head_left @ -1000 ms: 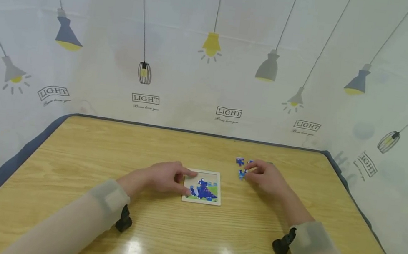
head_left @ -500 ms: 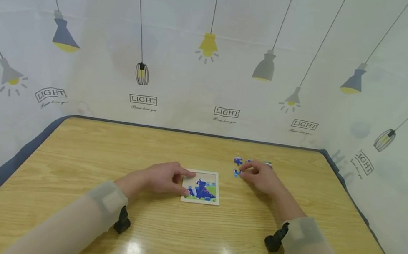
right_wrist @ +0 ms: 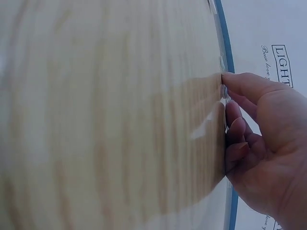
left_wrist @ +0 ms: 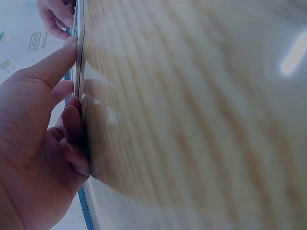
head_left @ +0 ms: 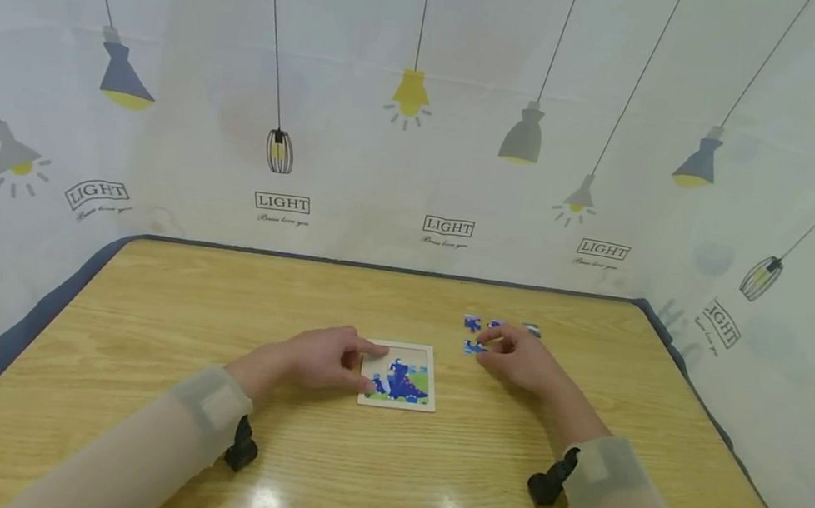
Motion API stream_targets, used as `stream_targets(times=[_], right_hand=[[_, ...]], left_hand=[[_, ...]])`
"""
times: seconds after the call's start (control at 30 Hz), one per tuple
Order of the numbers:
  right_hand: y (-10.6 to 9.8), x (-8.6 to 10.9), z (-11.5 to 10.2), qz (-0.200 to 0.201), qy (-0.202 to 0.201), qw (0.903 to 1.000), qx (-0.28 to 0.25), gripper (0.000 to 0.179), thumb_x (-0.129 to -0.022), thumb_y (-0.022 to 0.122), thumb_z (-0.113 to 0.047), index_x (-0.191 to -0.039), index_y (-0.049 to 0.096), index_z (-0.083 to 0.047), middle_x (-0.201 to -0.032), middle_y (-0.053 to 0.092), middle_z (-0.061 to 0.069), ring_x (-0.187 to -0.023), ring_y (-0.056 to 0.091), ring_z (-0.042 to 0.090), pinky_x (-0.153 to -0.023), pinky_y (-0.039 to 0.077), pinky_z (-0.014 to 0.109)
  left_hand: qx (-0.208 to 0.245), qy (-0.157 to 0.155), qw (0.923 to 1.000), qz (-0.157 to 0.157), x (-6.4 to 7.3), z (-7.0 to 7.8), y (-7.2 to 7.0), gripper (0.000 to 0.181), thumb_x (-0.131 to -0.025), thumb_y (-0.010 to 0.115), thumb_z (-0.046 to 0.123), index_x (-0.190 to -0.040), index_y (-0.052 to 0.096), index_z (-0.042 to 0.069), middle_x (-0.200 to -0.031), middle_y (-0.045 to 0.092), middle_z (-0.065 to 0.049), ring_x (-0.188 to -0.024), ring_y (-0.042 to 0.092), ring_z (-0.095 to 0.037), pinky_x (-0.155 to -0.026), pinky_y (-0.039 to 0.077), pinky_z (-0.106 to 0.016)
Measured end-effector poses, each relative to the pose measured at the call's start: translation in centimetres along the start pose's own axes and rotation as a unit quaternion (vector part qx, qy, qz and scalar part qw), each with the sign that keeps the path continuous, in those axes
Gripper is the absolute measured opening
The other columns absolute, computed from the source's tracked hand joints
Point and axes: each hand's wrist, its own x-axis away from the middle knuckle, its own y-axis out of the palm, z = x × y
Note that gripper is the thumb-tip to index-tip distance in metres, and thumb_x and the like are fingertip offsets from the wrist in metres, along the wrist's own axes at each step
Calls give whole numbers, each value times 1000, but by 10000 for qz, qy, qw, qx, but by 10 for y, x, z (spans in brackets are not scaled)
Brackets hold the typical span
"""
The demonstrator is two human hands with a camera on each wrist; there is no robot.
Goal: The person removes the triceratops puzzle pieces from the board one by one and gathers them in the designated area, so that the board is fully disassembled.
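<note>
In the head view my left hand (head_left: 323, 358) lies at the left side of a square puzzle board (head_left: 396, 408), its thumb and index finger touching the board. The white-rimmed board shows a blue dinosaur picture over its lower and right parts; bare tan backing shows at the upper left. My right hand (head_left: 522, 359) pinches a blue jigsaw piece (head_left: 473, 348) between thumb and index finger, low at the tabletop. Part of that piece is hidden by the fingertips. The left wrist view shows the thumb (left_wrist: 60, 62) stretched to the board's edge.
Behind the held piece lie another blue jigsaw piece (head_left: 472, 323) and a partly covered one (head_left: 496, 324). A further piece (head_left: 531, 329) rests behind my right hand. The wooden table (head_left: 368, 467) ends at a wall sheet printed with lamps.
My right hand has shifted slightly left with the blue jigsaw piece, uncovering the piece behind it. The left hand stays on the board. The head view has turned a little.
</note>
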Motion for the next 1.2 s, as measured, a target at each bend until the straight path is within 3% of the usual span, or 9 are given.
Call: stream_targets(times=[0.7,0.83,1.03,1.2], right_hand=[[-3,-2,6,-74,-189,9993,-301,38,-106,73,-33,-140,71,-16,-126,64,15,-107,59,28,-86,48,38],[-4,1,5,-60,-333,9983,-473,41,-108,71,-31,-143,69,-11,-125,67,17,-99,62,26,-81,52,36],[10,6,-19,-362,-677,9941,-763,40,-107,72,-27,-142,69,-8,-112,69,12,-85,62,23,-73,53,34],[31,8,-49,-836,-769,9898,-856,35,-105,74,-28,-137,71,-14,-112,70,8,-90,64,22,-74,54,32]], left_hand=[[48,-13,10000,22,1,0,1,64,-98,81,52,-157,62,36,-107,59,1,-97,54,-18,-86,42,-36],[51,12,10000,5,0,0,3,65,-98,81,52,-157,61,36,-108,59,1,-98,54,-17,-87,43,-37],[32,31,10000,2,0,0,2,64,-98,81,53,-157,61,36,-108,59,2,-98,54,-17,-86,43,-36],[67,-16,10000,-10,1,0,0,64,-98,80,53,-157,62,36,-107,59,1,-97,55,-18,-85,43,-37]])
